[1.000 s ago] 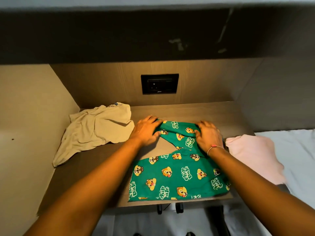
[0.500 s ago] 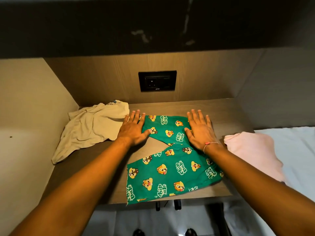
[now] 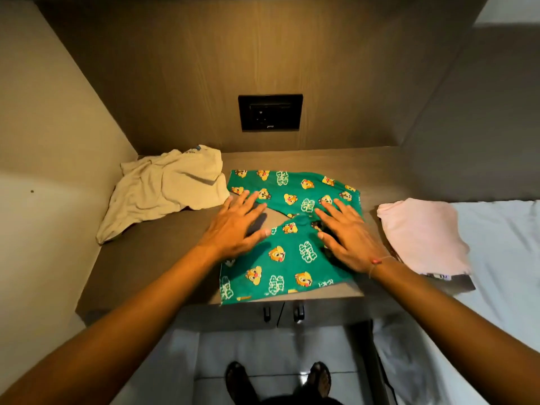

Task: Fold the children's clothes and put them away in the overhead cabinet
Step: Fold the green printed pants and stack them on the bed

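Observation:
Green children's trousers (image 3: pixel 287 258) with a cartoon chipmunk print lie bent in a V on the wooden shelf (image 3: pixel 152 258). My left hand (image 3: pixel 238 226) rests flat with fingers spread at the trousers' left edge, partly over the bare gap between the legs. My right hand (image 3: pixel 347 238) lies flat, fingers apart, on the fabric at the bend. Neither hand grips anything. A crumpled beige garment (image 3: pixel 163 191) lies at the back left. A folded pink garment (image 3: pixel 423 235) sits at the right.
A black wall socket (image 3: pixel 270 112) is set in the back panel. Side walls close in the shelf on the left and right. White bedding (image 3: pixel 502 244) lies at the right. My feet (image 3: pixel 277 381) stand on the tiled floor below the shelf's front edge.
Both hands have slid back toward me along the trousers, from the far leg to the bend, staying flat. The head has tilted down, so the floor and feet show.

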Motion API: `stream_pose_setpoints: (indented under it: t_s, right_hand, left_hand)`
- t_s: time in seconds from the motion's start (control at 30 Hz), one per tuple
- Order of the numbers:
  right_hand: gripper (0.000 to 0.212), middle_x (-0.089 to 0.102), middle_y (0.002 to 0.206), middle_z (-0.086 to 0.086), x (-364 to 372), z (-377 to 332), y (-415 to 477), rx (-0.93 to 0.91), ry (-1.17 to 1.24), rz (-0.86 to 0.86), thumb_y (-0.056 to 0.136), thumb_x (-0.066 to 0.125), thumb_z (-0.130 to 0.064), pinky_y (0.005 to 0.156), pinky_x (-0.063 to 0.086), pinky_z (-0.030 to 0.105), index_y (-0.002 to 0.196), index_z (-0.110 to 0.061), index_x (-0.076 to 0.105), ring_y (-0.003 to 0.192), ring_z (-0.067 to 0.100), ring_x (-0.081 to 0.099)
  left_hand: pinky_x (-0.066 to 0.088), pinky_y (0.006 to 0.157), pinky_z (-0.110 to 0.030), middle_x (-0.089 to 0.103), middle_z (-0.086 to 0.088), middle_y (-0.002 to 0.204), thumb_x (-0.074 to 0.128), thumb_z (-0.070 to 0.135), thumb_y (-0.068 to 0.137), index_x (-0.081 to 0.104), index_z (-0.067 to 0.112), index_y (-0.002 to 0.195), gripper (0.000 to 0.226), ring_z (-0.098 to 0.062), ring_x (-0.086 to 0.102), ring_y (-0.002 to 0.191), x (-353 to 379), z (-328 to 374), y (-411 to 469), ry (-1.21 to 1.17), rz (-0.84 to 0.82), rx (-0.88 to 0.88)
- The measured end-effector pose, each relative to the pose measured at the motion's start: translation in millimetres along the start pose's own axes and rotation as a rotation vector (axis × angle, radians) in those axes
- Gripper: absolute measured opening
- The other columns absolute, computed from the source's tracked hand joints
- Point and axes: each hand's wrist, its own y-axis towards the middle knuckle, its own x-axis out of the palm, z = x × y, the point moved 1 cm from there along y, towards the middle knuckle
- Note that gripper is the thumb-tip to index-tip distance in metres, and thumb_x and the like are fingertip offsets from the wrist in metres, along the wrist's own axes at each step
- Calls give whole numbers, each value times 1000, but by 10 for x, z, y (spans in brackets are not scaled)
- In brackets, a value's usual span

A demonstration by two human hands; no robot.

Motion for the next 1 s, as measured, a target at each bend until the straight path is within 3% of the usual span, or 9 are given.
stream_pose_setpoints:
  t_s: [0.13, 0.23, 0.33, 0.4, 0.5, 0.6, 0.73, 0.87, 1.0]
  right_hand:
    - [77, 16, 161, -1, 57, -44, -769, -42, 11, -13, 91, 31, -70, 121, 8, 44, 153, -25, 25, 151, 23, 6]
    - [84, 17, 161, 1, 168, -12, -1026, -14, -85, -76, 85, 49, -68, 121, 11, 49, 153, -24, 27, 150, 27, 9]
    - [71, 39, 153, 8, 250, -29, -1077, 31, -142, -54, 83, 68, -49, 118, 21, 51, 144, -20, 46, 143, 34, 31]
    - [59, 55, 140, 9, 295, -34, -1104, 18, -141, 29, 78, 77, -42, 112, 30, 52, 130, -19, 61, 132, 35, 49]
    - [33, 68, 121, 6, 342, -31, -1192, -44, -101, 173, 78, 78, -36, 104, 40, 47, 106, -19, 72, 115, 31, 63]
    - [23, 72, 107, 1, 285, -53, -1262, -96, -63, 249, 90, 55, -37, 92, 53, 44, 91, -20, 72, 102, 25, 67]
    - [25, 70, 96, -2, 127, -108, -1330, -78, 75, 264, 92, 49, -37, 85, 56, 34, 94, -21, 68, 90, 16, 66]
    - [23, 73, 100, -4, -78, -109, -1301, 50, 205, 308, 97, 49, -41, 62, 58, 27, 103, -24, 63, 79, 12, 70]
    - [18, 74, 100, -3, -317, 22, -941, 186, 153, 336, 94, 55, -42, 53, 51, 24, 105, -30, 63, 75, 17, 71]
  left_hand:
    - [16, 112, -46, 38, 1, 155, 35, 84, 82, 43, 31, 144, 82, -21, 31, 144, 203, 211, -1016, -42, 16, 95]
    - [32, 108, -48, 47, -2, 148, 55, 74, 81, 55, 26, 137, 73, -25, 40, 139, 359, 240, -1458, -15, 41, 108]
    - [51, 96, -52, 59, -10, 136, 67, 46, 83, 66, 17, 123, 50, -31, 56, 126, 384, 241, -1510, -8, 160, 112]
    - [57, 86, -47, 69, -9, 121, 53, 44, 93, 74, 15, 108, 38, -30, 66, 111, 363, 248, -1501, -10, 280, 152]
    - [58, 79, -39, 75, -4, 106, 31, 46, 102, 77, 17, 93, 56, -22, 71, 98, 332, 263, -1551, -32, 334, 180]
    - [58, 71, -37, 74, -2, 91, 49, 35, 93, 73, 15, 90, 32, -18, 71, 80, 216, 258, -1616, -80, 360, 140]
    - [55, 58, -33, 69, 0, 80, 52, 27, 82, 67, 15, 91, 21, -16, 63, 66, -78, 274, -1575, -207, 424, 106]
    - [54, 52, -26, 67, 0, 82, 55, 31, 88, 65, 18, 98, 19, -15, 63, 66, -403, 148, -1211, -311, 410, 51]
    - [57, 66, -22, 69, 8, 94, 68, 22, 90, 66, 28, 98, 10, -6, 66, 86, -681, 31, -410, -522, 314, -88]
